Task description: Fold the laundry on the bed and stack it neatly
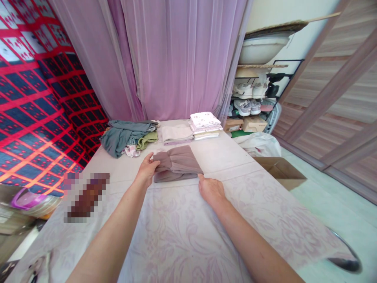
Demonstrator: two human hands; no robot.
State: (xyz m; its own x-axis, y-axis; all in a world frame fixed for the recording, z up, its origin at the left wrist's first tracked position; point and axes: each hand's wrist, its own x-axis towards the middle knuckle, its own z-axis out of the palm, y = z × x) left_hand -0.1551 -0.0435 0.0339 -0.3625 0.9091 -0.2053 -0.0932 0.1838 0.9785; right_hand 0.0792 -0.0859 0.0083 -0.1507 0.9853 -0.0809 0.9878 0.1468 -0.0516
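Note:
A greyish-brown folded garment (184, 159) lies on the floral sheet (173, 232), with creases running from a gathered band; its exact kind cannot be told. My left hand (148, 169) pinches its left edge between thumb and fingers, lifting the upper layer slightly. At the near right corner, my right hand (211, 189) grips the cloth with thumb and finger, the other fingers curled under. Just beyond it sits a flat pale folded cloth (177, 134). To the right of that cloth stands a neat stack of white and pink folded fabrics (205, 120).
A loose heap of green and grey clothes (125, 135) lies at the back left. Purple curtains (182, 59) hang behind. Beyond the right edge are an open cardboard box (279, 173), a white plastic bag (260, 144) and a shoe rack (253, 96). A blurred patch covers something at left.

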